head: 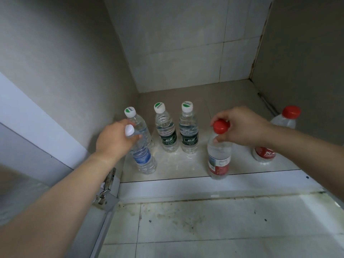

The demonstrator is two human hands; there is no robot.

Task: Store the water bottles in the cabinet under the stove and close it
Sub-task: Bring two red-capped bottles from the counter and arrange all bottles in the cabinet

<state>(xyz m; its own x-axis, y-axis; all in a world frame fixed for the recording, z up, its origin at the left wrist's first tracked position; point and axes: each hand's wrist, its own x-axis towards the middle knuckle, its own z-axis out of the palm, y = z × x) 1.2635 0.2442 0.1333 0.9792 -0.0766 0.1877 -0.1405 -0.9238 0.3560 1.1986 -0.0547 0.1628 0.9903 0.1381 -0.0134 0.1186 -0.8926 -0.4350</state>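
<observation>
The cabinet floor (188, 167) already carries six bottles. Three white-capped bottles (189, 135) stand in a row toward the back-left. A red-capped bottle (264, 154) stands near the right wall. The left hand (113, 140) grips the neck of a blue-label bottle (144, 160) near the front-left corner, and this bottle leans a little. The right hand (242, 125) pinches just under the cap of a red-label bottle (218, 162), which sits right at the front edge. Both look about placed, so storing seems nearly done. What remains is to let go, perhaps nudge the front bottle inward, and swing shut the door (28, 138), which stands open at the left by its hinge (108, 180).
</observation>
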